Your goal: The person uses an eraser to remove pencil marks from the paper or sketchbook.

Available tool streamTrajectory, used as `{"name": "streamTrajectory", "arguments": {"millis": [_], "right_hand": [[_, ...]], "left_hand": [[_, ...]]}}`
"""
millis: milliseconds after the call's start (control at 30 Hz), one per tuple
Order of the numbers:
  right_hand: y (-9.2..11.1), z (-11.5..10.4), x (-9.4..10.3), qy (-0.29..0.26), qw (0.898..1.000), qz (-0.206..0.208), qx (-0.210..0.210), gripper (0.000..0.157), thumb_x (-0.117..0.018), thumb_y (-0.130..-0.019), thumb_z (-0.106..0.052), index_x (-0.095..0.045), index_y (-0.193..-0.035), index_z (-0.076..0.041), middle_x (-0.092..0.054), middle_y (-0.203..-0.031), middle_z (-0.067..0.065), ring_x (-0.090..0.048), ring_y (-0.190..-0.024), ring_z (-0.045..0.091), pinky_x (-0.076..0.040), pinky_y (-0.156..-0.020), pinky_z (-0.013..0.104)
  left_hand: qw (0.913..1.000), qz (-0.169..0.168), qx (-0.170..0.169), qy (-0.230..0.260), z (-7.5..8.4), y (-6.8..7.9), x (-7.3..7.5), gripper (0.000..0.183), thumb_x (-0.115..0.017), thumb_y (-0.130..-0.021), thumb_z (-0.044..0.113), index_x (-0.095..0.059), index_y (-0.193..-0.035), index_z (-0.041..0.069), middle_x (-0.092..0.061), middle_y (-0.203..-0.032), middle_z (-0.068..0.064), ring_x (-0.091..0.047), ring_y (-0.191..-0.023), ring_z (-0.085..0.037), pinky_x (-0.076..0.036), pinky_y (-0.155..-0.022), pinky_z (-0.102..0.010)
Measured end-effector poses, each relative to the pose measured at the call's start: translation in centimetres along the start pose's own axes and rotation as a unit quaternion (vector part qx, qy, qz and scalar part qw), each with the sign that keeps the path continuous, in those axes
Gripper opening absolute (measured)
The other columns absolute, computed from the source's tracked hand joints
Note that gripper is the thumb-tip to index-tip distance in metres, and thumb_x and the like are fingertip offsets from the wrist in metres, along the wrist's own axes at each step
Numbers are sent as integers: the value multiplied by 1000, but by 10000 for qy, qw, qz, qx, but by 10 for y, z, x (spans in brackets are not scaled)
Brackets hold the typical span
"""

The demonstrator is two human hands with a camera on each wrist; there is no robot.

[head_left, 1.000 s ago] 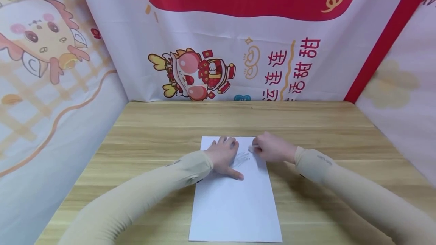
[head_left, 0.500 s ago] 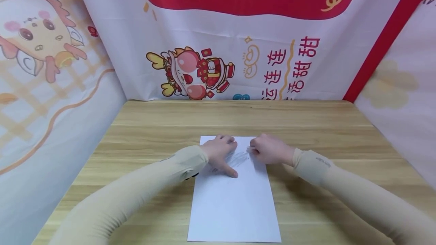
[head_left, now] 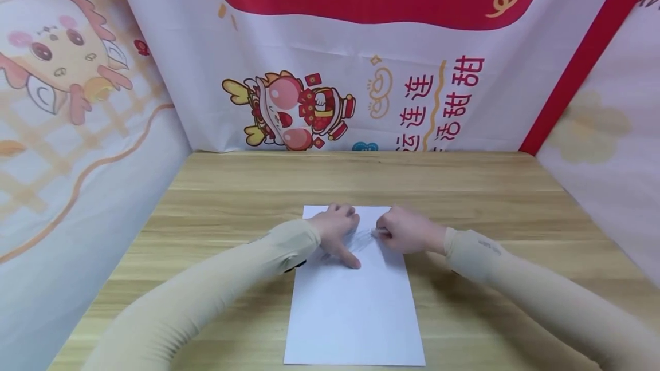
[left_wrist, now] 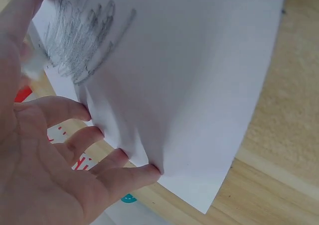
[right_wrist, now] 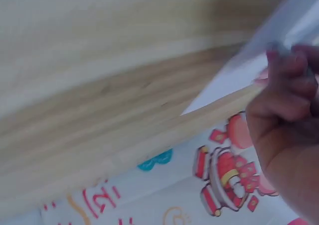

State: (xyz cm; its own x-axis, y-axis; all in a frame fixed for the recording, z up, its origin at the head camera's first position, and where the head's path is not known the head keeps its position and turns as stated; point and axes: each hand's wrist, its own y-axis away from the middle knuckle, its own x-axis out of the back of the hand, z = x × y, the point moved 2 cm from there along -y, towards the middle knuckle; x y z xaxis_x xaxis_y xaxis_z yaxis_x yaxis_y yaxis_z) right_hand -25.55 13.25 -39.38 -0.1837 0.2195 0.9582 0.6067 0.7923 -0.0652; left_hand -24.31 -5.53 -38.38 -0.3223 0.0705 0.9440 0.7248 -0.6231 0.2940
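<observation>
A white sheet of paper (head_left: 356, 319) lies lengthwise on the table, with a grey pencil scribble (left_wrist: 79, 36) near its far end. My left hand (head_left: 334, 232) presses on the paper beside the scribble, fingers spread and thumb stretched toward me. In the left wrist view its fingertips (left_wrist: 152, 174) bear down on the sheet, which ripples there. At the sheet's far right edge my right hand (head_left: 409, 231) pinches a small white eraser (head_left: 379, 233) against the right end of the scribble. In the right wrist view the curled fingers mostly hide the eraser.
The wooden table (head_left: 232, 188) extends around the paper on all sides. Behind it hangs a white and red printed cloth (head_left: 330, 44), and more printed cloth (head_left: 93, 147) covers the left side.
My right hand has shifted slightly down and back along the scribble with the eraser. The left hand moved slightly left at first, then stayed put on the paper.
</observation>
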Motion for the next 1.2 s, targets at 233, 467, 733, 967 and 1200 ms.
{"name": "streamTrajectory", "arguments": {"millis": [233, 467, 733, 967, 1200], "right_hand": [[2, 5, 0, 98, 9992, 368, -116, 23, -65, -82, 0, -58, -65, -14, -46, -56, -9, -40, -49, 4, -36, -45, 22], [6, 3, 0, -161, 9998, -140, -44, 25, -65, -84, -2, -58, -65, -16, -45, -55, -11, -39, -48, 2, -35, -45, 21], [-3, 5, -1, 47, 9996, 248, -110, 19, -68, -83, -1, -63, -69, -12, -48, -59, -8, -40, -51, 4, -36, -47, 22], [3, -1, -2, -182, 9998, -20, -1, 20, -65, -84, -1, -63, -68, -13, -47, -56, -10, -40, -48, 3, -37, -45, 21], [-3, 9, -1, -24, 9989, 196, -416, 20, -67, -86, -2, -63, -70, -13, -48, -58, -8, -42, -50, 4, -37, -46, 22]], "left_hand": [[10000, -5, 76, -54, 4, 0, 1, 102, -78, -72, 64, -41, -148, 7, -30, -154, -16, -29, -136, -36, -35, -105, -47], [10000, -7, -37, -56, 8, -1, 0, 103, -77, -72, 65, -41, -148, 5, -31, -153, -16, -30, -135, -37, -37, -104, -47], [9999, -23, 43, -120, 4, 0, -1, 101, -76, -72, 65, -41, -147, 7, -30, -153, -16, -28, -136, -37, -36, -105, -47], [9999, -30, 68, -133, 3, -4, -3, 103, -76, -71, 67, -41, -148, 8, -30, -153, -15, -28, -136, -36, -36, -105, -47], [9998, -41, 75, -164, 2, -3, -4, 106, -75, -71, 68, -39, -149, 7, -28, -154, -16, -27, -137, -36, -35, -106, -47]]}}
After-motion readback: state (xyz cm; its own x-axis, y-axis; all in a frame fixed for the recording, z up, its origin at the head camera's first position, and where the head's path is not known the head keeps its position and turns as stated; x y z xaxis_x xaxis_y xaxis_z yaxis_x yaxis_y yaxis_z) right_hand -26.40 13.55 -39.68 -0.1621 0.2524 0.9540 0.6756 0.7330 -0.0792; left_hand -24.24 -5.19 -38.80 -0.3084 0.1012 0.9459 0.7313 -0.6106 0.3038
